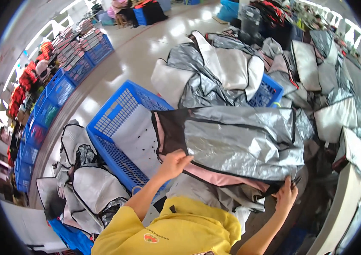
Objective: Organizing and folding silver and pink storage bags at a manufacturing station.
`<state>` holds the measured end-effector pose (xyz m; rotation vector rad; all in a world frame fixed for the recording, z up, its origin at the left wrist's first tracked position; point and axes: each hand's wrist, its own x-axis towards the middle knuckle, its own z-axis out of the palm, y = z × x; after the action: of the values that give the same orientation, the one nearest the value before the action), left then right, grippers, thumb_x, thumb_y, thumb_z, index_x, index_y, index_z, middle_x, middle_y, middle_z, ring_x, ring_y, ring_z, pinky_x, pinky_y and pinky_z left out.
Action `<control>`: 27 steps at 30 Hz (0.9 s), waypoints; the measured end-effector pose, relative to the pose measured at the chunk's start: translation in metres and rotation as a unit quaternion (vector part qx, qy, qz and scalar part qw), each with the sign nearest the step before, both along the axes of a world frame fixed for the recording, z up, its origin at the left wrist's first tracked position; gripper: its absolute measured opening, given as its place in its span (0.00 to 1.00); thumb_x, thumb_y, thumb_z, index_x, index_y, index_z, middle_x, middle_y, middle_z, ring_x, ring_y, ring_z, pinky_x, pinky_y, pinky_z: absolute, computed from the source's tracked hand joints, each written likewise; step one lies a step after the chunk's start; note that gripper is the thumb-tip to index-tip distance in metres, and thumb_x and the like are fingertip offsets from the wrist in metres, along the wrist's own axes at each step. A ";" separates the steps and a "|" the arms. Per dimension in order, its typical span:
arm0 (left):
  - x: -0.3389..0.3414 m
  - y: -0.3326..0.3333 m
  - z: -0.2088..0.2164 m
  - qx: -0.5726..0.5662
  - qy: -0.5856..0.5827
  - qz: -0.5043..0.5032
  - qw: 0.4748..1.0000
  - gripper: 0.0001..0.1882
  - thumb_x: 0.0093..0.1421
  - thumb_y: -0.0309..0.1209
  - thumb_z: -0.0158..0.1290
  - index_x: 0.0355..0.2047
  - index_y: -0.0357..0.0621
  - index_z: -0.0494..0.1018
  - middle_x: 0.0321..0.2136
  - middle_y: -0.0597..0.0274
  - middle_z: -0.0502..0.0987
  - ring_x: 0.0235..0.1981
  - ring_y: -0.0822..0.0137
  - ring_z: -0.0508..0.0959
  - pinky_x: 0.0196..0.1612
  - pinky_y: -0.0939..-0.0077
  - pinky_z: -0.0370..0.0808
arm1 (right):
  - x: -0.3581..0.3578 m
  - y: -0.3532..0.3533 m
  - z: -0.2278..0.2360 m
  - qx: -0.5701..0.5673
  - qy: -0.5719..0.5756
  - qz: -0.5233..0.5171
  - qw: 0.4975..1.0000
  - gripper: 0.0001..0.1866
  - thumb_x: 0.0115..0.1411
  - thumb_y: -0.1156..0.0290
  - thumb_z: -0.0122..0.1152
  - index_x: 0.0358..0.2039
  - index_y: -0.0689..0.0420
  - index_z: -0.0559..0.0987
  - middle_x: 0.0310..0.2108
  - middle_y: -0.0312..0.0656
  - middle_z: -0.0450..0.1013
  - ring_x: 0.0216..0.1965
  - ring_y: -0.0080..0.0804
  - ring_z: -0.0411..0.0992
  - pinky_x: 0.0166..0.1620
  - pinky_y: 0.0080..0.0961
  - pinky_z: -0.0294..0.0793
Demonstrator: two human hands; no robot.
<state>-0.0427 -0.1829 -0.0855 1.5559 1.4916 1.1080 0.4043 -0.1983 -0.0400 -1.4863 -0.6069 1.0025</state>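
A silver-lined fabric piece (240, 131) is stretched out in front of me, with black binding, a dark panel at its left end and a pink strip along the near side. My left hand (175, 163) pinches its near left corner, beside the dark panel. At the near right corner, my right hand (286, 194) is closed on the black-bound edge. Something small and dark sticks out by the right fingers; its kind I cannot make out. More grey fabric (214, 193) hangs below the piece, against my yellow shirt.
Just left stands a blue plastic crate (100, 138), white-lined with dark specks inside. Silver and white sewn pieces (221, 68) heap over another blue crate (269, 87). Similar pieces pile up at right (337, 114) and lower left (97, 187). Loaded blue crates (59, 91) line the far left.
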 end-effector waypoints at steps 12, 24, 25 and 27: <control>-0.007 0.001 0.017 -0.024 0.051 0.089 0.994 0.14 0.62 0.33 0.67 0.31 0.37 0.73 0.22 0.63 0.73 0.23 0.71 0.74 0.26 0.73 0.72 | -0.010 -0.019 0.004 -0.086 -0.052 0.060 0.993 0.20 0.69 0.61 0.65 0.22 0.53 0.72 0.14 0.23 0.61 0.14 0.13 0.57 0.17 0.22 0.53; 0.089 0.086 0.158 0.355 0.222 -0.030 0.908 0.11 0.59 0.21 0.63 0.43 0.39 0.81 0.47 0.53 0.77 0.48 0.50 0.77 0.51 0.59 0.75 | -0.006 -0.046 -0.025 -0.059 -0.006 0.071 0.996 0.25 0.69 0.57 0.66 0.18 0.52 0.70 0.15 0.23 0.62 0.17 0.13 0.55 0.20 0.23 0.51; 0.100 0.095 0.162 0.357 0.222 -0.030 0.907 0.11 0.59 0.21 0.63 0.43 0.39 0.81 0.47 0.53 0.77 0.48 0.50 0.77 0.51 0.59 0.75 | -0.006 -0.047 -0.026 -0.068 -0.020 0.072 0.995 0.25 0.69 0.57 0.66 0.18 0.52 0.70 0.15 0.23 0.61 0.17 0.13 0.55 0.20 0.23 0.51; 0.122 0.106 0.167 0.372 0.239 -0.068 0.894 0.14 0.60 0.28 0.65 0.46 0.41 0.81 0.45 0.52 0.76 0.46 0.49 0.77 0.49 0.58 0.75 | -0.008 -0.048 -0.025 -0.076 -0.034 0.074 0.994 0.25 0.69 0.57 0.66 0.18 0.52 0.70 0.15 0.23 0.61 0.17 0.12 0.55 0.20 0.23 0.51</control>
<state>0.0793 -0.0773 0.0820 2.5732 1.2702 1.3642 0.3960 -0.2463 -0.0650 -1.6327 -0.7120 1.1360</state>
